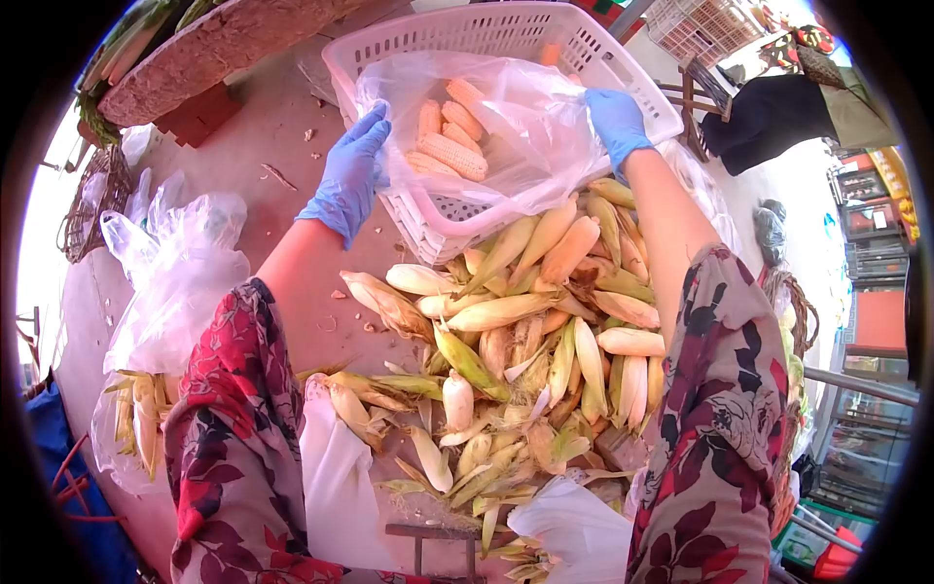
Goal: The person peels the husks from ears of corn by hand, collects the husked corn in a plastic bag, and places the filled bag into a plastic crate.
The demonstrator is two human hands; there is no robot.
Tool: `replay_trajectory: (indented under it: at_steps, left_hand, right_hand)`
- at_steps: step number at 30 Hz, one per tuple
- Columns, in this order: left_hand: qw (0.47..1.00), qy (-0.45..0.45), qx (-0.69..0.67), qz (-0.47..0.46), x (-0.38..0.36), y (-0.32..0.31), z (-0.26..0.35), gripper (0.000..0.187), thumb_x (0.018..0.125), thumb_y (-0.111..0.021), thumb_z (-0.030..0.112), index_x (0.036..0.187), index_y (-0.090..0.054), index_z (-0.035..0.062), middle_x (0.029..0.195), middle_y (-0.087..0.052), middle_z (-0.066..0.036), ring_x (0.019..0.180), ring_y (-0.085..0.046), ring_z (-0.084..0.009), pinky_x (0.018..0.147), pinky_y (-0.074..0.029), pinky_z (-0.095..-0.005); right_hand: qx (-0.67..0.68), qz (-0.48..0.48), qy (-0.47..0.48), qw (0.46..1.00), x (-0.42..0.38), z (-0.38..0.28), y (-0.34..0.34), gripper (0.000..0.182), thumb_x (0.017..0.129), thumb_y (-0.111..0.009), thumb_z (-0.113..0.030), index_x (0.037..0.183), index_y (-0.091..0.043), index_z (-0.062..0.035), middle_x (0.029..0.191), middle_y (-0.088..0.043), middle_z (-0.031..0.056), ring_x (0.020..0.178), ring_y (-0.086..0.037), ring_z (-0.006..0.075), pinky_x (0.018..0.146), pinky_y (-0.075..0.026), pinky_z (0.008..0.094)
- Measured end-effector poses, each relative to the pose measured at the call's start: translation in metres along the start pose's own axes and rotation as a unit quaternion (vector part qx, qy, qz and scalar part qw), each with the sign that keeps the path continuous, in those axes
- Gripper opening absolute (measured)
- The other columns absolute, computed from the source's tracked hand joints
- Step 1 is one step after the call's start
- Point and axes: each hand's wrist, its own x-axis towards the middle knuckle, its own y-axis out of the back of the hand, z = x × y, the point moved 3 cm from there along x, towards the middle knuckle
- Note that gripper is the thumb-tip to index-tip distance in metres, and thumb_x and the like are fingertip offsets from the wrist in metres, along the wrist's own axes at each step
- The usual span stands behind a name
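A clear plastic bag (545, 131) lies spread inside a white plastic basket (654, 97). Several husked corn cobs (453, 154) rest in the bag, toward its left side. My left hand (345, 177), in a blue glove, grips the bag's left edge with the fingers closed. On the opposite side, my gloved right hand (619, 127) pinches the bag's right edge near the basket rim. Below the basket spreads a heap of corn ears (501, 311), some in their husks and some partly peeled. An orange piece shows through the far end of the basket.
On the left stand filled plastic bags (185, 263), with husked and unhusked ears (144, 419) low in one. A rough round slab (214, 54) bears vegetables at the upper left. Another crate (705, 29) and a dark cloth (773, 117) are at the upper right.
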Motion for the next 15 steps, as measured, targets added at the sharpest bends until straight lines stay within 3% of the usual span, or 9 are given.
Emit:
replay_trajectory:
  at_steps: [1, 2, 5, 10, 13, 15]
  left_hand:
    - [1.000, -0.002, -0.007, 0.019, 0.003, 0.007, -0.026, 0.039, 0.089, -0.054, 0.022, 0.127, -0.050, 0.0136, 0.096, -0.059, 0.001, 0.058, -0.048, -0.0042, 0.048, -0.039, -0.0208]
    - [0.998, 0.065, -0.009, -0.011, -0.016, 0.003, -0.025, 0.039, 0.089, -0.054, 0.023, 0.126, -0.050, 0.0126, 0.093, -0.059, 0.001, 0.059, -0.048, -0.0045, 0.046, -0.039, -0.0203]
    - [0.999, 0.047, 0.010, -0.014, -0.021, -0.004, -0.028, 0.041, 0.090, -0.052, 0.025, 0.129, -0.046, 0.0152, 0.090, -0.058, 0.005, 0.058, -0.046, -0.0018, 0.046, -0.036, -0.0174]
    - [0.999, 0.019, 0.050, 0.010, -0.026, -0.003, -0.025, 0.043, 0.087, -0.057, 0.024, 0.127, -0.049, 0.0123, 0.087, -0.058, 0.000, 0.060, -0.050, -0.0044, 0.042, -0.039, -0.0191]
    - [0.998, 0.005, 0.064, 0.014, -0.026, -0.003, -0.025, 0.045, 0.086, -0.058, 0.024, 0.128, -0.048, 0.0116, 0.089, -0.059, -0.001, 0.064, -0.052, -0.0049, 0.043, -0.041, -0.0192]
    - [0.997, 0.003, 0.082, 0.012, -0.024, -0.002, -0.026, 0.046, 0.086, -0.059, 0.024, 0.128, -0.048, 0.0114, 0.090, -0.059, -0.001, 0.067, -0.053, -0.0051, 0.043, -0.042, -0.0195]
  right_hand:
    - [-0.075, 0.004, 0.010, 0.997, 0.000, -0.002, -0.023, 0.033, 0.084, -0.047, -0.026, 0.098, -0.063, -0.0008, 0.096, -0.063, 0.0180, 0.085, -0.062, 0.0313, 0.076, -0.049, 0.0392]
    - [-0.150, 0.008, 0.021, 0.988, -0.001, 0.000, -0.049, 0.032, 0.083, -0.047, -0.025, 0.097, -0.063, -0.0010, 0.097, -0.062, 0.0195, 0.086, -0.061, 0.0335, 0.077, -0.048, 0.0412]
    - [-0.265, -0.017, 0.018, 0.964, -0.005, 0.002, -0.083, 0.029, 0.081, -0.046, -0.020, 0.097, -0.064, -0.0029, 0.101, -0.061, 0.0194, 0.091, -0.060, 0.0355, 0.078, -0.048, 0.0432]
    - [-0.368, -0.110, -0.015, 0.923, -0.007, -0.007, -0.061, 0.026, 0.082, -0.049, -0.020, 0.096, -0.065, -0.0048, 0.098, -0.063, 0.0166, 0.093, -0.060, 0.0337, 0.078, -0.048, 0.0405]
    - [-0.339, 0.047, 0.193, 0.920, -0.023, -0.062, -0.049, 0.028, 0.083, -0.052, -0.028, 0.096, -0.066, -0.0062, 0.098, -0.064, 0.0137, 0.095, -0.059, 0.0319, 0.080, -0.047, 0.0375]
    - [-0.098, -0.035, 0.364, 0.925, -0.036, -0.090, -0.068, 0.033, 0.082, -0.055, -0.036, 0.098, -0.065, -0.0088, 0.100, -0.064, 0.0122, 0.096, -0.058, 0.0286, 0.084, -0.044, 0.0362]
